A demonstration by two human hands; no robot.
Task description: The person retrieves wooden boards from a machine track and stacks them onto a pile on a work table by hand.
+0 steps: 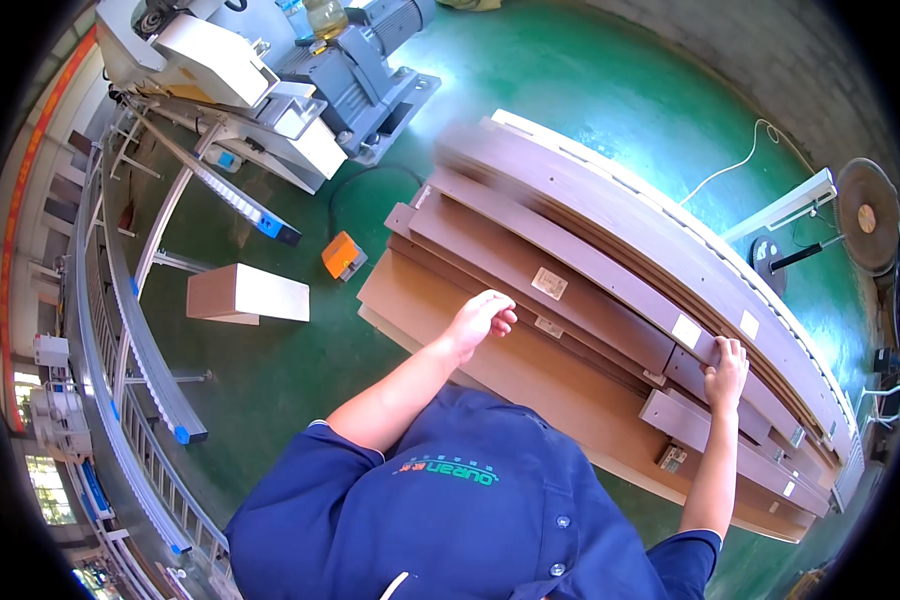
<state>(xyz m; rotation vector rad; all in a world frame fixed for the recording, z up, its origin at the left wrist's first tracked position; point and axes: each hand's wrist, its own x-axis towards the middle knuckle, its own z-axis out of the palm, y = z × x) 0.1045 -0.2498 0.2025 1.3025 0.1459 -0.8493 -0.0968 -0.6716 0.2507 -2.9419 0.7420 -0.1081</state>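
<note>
My right hand (727,374) has its fingers curled over the edge of a long brown board (610,274) in a stack, just beside a white label (686,331). My left hand (482,322) hangs over the near side of the stack. Its fingers are loosely bent, thumb apart, with nothing visible in them. Below it lie more brown boards (490,251), one bearing a printed label (549,283). The left end of the upper board (510,170) at the far side is blurred.
A grey motor unit (355,95) stands at the far left by a white machine (215,60). On the green floor are an orange foot pedal (344,257) with a cable and a box-shaped stool (270,295). Roller conveyors (150,350) curve along the left. A round-headed stand (867,218) stands right.
</note>
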